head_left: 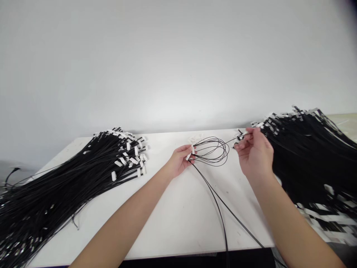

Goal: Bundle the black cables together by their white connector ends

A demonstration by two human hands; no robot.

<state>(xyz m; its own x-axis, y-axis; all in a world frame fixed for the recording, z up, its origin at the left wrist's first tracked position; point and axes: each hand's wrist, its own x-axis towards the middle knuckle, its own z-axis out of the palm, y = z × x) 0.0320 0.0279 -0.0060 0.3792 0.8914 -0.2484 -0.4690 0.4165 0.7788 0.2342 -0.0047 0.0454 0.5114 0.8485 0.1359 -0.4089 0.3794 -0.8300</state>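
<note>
Over the middle of the white table, my left hand (182,160) pinches a thin black cable coiled in several loops. The coiled cable (214,163) fans out to the right of my fingers. White tags (192,149) show at my left fingertips. Two cable lengths run down from there past the table's front edge. To the right, my right hand (255,152) is raised with its fingers closed on a thin strand that leads back to the coil. The exact grip between the right fingertips is partly hidden.
A big bundle of black cables with white tags (69,178) lies along the left of the table (173,216). Another tagged cable pile (306,156) covers the right side, close to my right forearm. A plain wall (178,67) stands behind.
</note>
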